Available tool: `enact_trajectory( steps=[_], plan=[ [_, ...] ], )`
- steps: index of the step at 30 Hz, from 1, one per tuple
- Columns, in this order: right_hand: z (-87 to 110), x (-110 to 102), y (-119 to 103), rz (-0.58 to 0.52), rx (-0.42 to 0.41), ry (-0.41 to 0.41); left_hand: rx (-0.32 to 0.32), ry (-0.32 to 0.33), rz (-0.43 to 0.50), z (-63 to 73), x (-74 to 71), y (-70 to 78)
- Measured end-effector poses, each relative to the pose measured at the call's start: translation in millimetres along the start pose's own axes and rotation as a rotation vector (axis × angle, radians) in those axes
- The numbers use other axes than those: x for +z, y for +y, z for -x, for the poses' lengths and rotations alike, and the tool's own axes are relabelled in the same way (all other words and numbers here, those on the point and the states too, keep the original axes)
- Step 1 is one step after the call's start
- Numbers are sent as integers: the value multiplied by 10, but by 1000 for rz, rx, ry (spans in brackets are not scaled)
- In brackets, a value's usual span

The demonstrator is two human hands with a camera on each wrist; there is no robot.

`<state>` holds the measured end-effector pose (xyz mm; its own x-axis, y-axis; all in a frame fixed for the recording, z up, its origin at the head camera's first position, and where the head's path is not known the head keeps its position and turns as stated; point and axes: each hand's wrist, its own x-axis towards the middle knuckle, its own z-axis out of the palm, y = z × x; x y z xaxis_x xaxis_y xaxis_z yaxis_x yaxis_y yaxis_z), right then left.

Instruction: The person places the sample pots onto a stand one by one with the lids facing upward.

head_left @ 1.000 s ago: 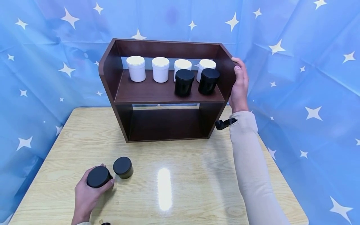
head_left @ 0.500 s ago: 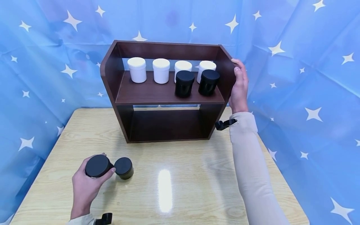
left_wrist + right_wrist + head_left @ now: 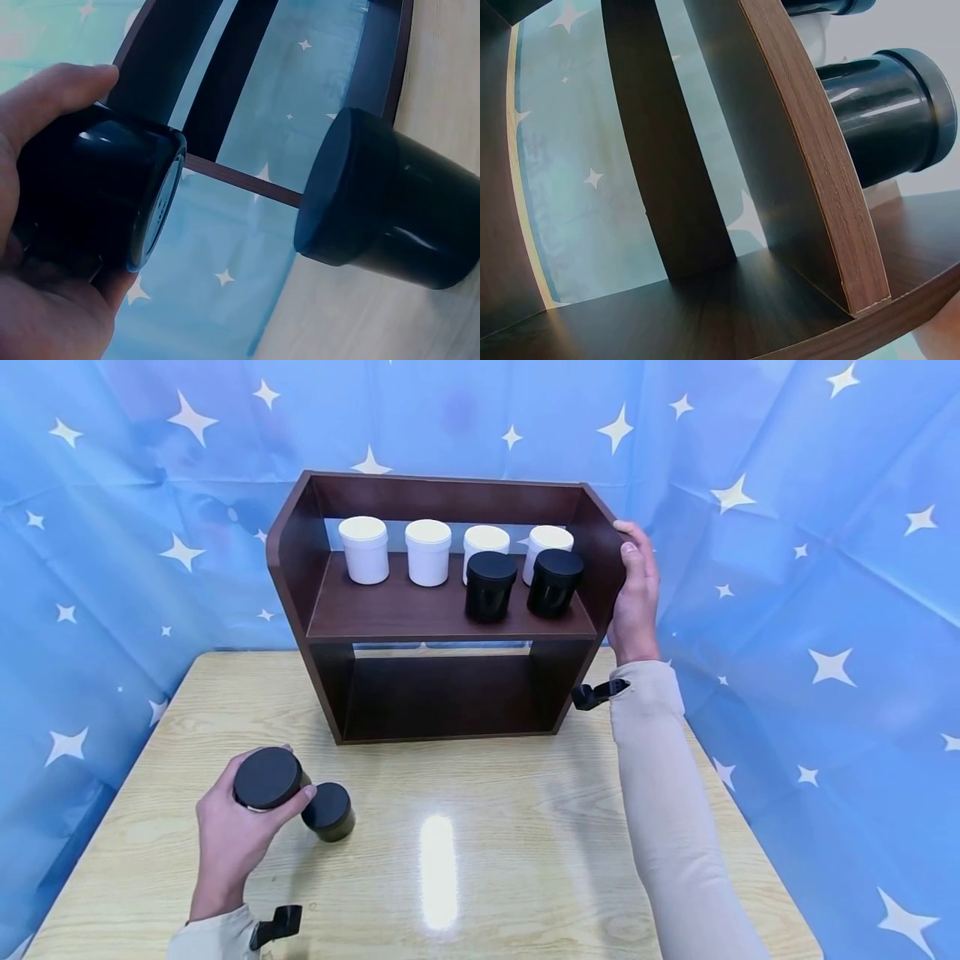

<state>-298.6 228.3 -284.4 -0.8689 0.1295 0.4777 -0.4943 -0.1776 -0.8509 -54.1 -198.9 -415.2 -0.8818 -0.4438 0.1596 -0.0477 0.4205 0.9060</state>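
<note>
My left hand (image 3: 236,831) grips a black lidded jar (image 3: 267,778), thumb and fingers curled round its sides. In the left wrist view the jar's base shows, raised off the table. Just right of it a second black jar (image 3: 328,812) stands upright on the table. My right hand (image 3: 636,597) holds the right side panel of the dark brown two-tier shelf (image 3: 450,633), thumb in front and fingers at the panel's upper edge. On the upper tier stand a row of white jars (image 3: 428,553) and, in front at the right, two black jars (image 3: 491,587) (image 3: 555,583).
The shelf stands at the back of a light wooden table (image 3: 525,827). A blue curtain (image 3: 150,527) with white stars hangs behind and on both sides. The shelf's lower tier (image 3: 450,693) lies below the jars. Black wrist mounts (image 3: 277,927) sit on both sleeves.
My left hand has lifted the black jar from the table and moved it forward, beside the second jar. The right hand keeps its hold on the shelf's side panel.
</note>
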Motion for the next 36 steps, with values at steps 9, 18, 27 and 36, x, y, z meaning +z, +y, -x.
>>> enact_trajectory(
  steps=[9, 18, 27, 36],
  plan=[
    [19, 25, -39, -2, -6, 0, 2, 2, -36, -93, -1, 102],
    [42, 39, -65, 8, -7, 3, 11, -18, -16, -150, 75, 230],
    [-1, -3, 15, 1, -7, 6, 33, -38, -28, -205, 104, 291],
    [7, 9, 10, 17, -11, 9, 51, -42, -17, -235, 138, 338]
  ],
)
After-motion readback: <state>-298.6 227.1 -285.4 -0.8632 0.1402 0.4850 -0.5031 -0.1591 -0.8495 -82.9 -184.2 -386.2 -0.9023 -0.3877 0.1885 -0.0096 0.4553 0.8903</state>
